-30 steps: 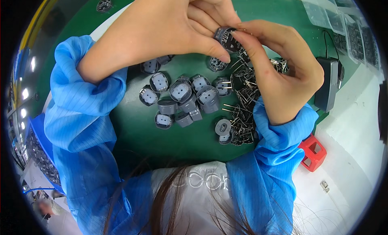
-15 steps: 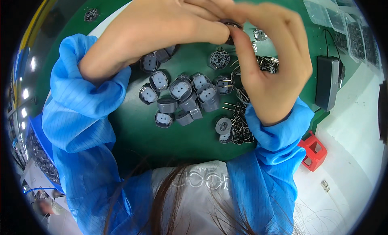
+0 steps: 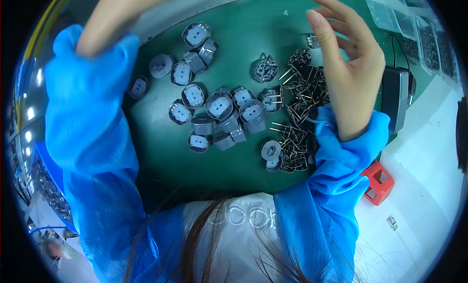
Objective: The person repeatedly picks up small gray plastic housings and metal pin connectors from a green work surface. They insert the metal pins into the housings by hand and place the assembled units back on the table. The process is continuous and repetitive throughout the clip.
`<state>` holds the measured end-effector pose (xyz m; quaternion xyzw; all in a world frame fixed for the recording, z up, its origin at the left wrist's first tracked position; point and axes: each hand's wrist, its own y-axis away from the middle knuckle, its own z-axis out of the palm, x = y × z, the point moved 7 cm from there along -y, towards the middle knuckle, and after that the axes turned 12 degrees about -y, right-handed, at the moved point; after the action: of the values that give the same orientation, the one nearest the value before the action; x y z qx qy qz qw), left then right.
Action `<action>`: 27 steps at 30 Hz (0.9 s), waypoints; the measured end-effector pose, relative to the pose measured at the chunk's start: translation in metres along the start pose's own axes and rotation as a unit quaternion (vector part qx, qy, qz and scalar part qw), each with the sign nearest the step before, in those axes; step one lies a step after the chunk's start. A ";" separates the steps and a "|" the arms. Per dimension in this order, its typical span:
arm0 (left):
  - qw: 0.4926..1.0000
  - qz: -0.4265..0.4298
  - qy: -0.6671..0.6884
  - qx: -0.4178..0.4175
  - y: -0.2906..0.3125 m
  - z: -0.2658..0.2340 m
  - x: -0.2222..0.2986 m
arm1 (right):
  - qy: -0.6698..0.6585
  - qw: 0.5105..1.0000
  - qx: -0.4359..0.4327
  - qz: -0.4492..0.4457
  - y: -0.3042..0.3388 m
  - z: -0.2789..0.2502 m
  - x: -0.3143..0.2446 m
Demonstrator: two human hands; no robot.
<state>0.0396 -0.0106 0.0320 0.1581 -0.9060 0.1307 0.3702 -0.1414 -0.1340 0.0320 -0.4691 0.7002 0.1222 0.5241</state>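
Observation:
My right hand (image 3: 358, 64) is raised over the right side of the green table, open, its thumb apart from the fingers and nothing visible in it. Below and beside it lies a pile of small black circuit boards with metal pins (image 3: 297, 107). My left hand (image 3: 131, 8) reaches up past the top edge of the head view, slightly blurred; its fingers are out of sight. Between my arms stands a cluster of grey round plastic housings (image 3: 218, 106) with pale inserts. One round circuit board (image 3: 266, 70) lies apart, between the cluster and the pile.
A green table mat (image 3: 224, 166) spans the work area. At its right stands a black box-shaped device (image 3: 394, 98) with a cable. Clear plastic bins (image 3: 424, 39) hold parts at upper right. A red stool (image 3: 379, 183) is on the floor; a blue bin (image 3: 51, 180) is at left.
My hands, together around a small round dark part before, have separated. The left moved up and left, the right slightly right. The round part is no longer visible, and more housings are uncovered.

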 end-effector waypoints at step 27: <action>0.983 0.078 0.068 -0.152 0.010 0.029 0.029 | -0.211 0.968 -0.105 0.084 0.010 0.009 -0.014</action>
<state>-0.0021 -0.0174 0.0311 0.0196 -0.8978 0.0304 0.4389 -0.1432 -0.1150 0.0371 -0.4244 0.5941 0.3348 0.5957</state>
